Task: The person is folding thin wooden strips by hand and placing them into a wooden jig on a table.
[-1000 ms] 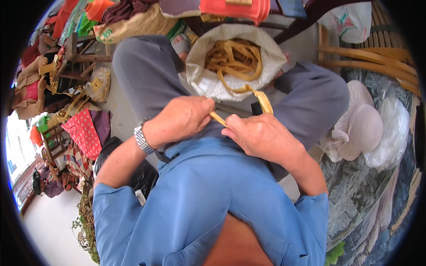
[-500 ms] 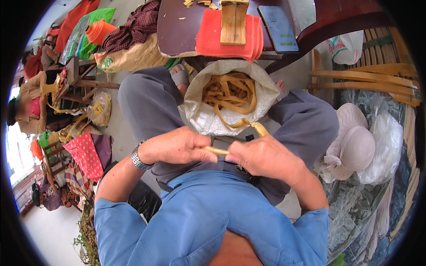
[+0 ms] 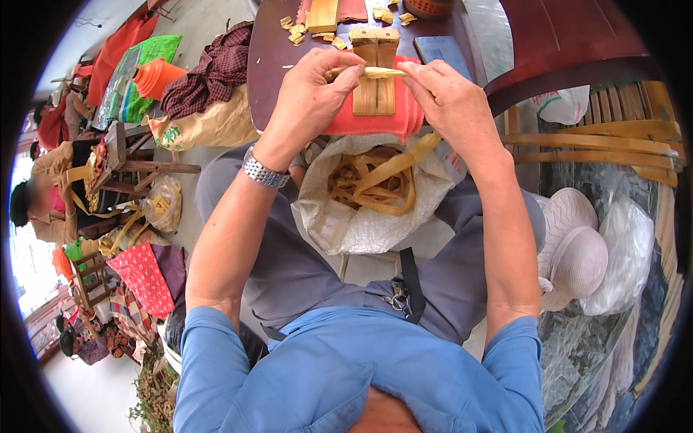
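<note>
Over the near part of the table, my left hand (image 3: 314, 94) and my right hand (image 3: 455, 105) pinch the two ends of a short, tightly twisted pale-yellow strip (image 3: 382, 73), held level. From below my right hand a long flat length of yellow strip (image 3: 404, 160) slopes down into a white woven sack (image 3: 354, 238) between my knees. Loose coils of the same strip lie inside it. Right behind and under the twisted piece stands a wooden block (image 3: 374, 101) on a folded red cloth (image 3: 408, 119). Whether the twist touches the block I cannot tell.
On the dark table (image 3: 271, 65) lie a phone (image 3: 442, 54), another wooden block (image 3: 322, 16) and several yellow scraps (image 3: 297, 32). A red chair (image 3: 570, 43) borders it at right. A sun hat (image 3: 581, 252) lies on my right; another person (image 3: 54, 177) sits with strips far left.
Both hands have risen away from my lap to above the block, carrying the twisted strip. The trailing strip is drawn up from the sack. More of the table shows.
</note>
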{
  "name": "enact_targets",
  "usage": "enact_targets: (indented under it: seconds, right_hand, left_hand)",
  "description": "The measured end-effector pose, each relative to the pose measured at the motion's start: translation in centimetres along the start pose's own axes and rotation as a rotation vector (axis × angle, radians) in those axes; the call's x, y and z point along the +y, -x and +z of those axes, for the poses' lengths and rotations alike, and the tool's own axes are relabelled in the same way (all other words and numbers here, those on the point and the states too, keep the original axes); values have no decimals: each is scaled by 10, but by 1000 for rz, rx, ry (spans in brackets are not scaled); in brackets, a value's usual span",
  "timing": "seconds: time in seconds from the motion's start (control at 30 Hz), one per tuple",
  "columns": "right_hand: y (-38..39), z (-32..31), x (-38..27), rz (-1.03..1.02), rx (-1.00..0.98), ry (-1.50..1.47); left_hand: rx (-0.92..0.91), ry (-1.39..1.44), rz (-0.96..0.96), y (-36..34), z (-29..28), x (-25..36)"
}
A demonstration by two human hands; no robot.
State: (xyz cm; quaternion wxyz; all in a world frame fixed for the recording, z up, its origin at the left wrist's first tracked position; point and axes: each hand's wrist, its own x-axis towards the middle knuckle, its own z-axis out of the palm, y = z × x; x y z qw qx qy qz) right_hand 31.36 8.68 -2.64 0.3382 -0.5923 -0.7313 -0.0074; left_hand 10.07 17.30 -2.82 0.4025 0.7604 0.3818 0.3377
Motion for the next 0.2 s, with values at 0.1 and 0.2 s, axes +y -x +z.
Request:
enact_targets:
  seconds: [0.1, 0.2]
  right_hand:
    - [-2, 14, 6, 55, -31, 56]
    - [4, 29, 11, 146, -94, 85]
  left_hand:
    - [-15, -37, -94, -10, 4, -7]
    - [-5, -211, -30, -10, 13, -11]
